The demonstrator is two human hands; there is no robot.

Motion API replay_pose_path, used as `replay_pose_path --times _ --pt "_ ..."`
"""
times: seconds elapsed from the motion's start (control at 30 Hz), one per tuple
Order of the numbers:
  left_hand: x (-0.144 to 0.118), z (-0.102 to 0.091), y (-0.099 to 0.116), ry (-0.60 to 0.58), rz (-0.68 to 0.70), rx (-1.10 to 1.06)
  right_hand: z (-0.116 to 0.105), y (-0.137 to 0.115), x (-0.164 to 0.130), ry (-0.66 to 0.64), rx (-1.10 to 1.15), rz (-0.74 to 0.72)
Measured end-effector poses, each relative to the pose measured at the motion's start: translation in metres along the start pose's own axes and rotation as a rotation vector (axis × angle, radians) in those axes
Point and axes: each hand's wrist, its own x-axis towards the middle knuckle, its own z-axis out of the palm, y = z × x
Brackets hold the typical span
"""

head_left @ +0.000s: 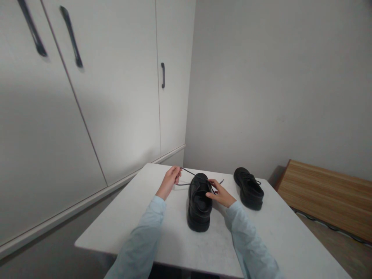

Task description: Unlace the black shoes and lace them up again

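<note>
A black lace-up shoe (200, 211) stands on the white table between my hands, its toe pointing away from me. My left hand (172, 179), left of the shoe, is closed on a dark shoelace (187, 171) that stretches from the fist to the front of the shoe. A second stretch of lace runs back below it. My right hand (220, 193) rests at the shoe's right side, thumb at the opening's edge and fingers by the eyelets. Another lace end sticks out beyond these fingers. Whether they grip the lace or the shoe's edge I cannot make out.
A second black shoe (250, 190) stands farther right on the white table (180, 248). White cabinets (116, 89) with dark handles rise at the left, and a grey wall (276, 85) closes off the back. A wood-grain panel (328, 197) lies beyond the table's right edge.
</note>
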Motion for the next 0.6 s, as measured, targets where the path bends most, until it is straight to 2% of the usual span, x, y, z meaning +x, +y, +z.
replay_pose_path --times 0.27,0.37,0.6 --pt "-0.001 0.000 0.005 0.006 0.133 0.162 0.001 0.002 0.001 0.006 0.021 0.001" --pt "-0.004 0.002 0.008 -0.079 0.168 0.180 0.001 0.004 0.001 0.011 0.022 -0.008" --pt "-0.013 0.010 0.014 -0.355 0.117 0.299 0.002 0.006 0.000 0.029 0.017 0.004"
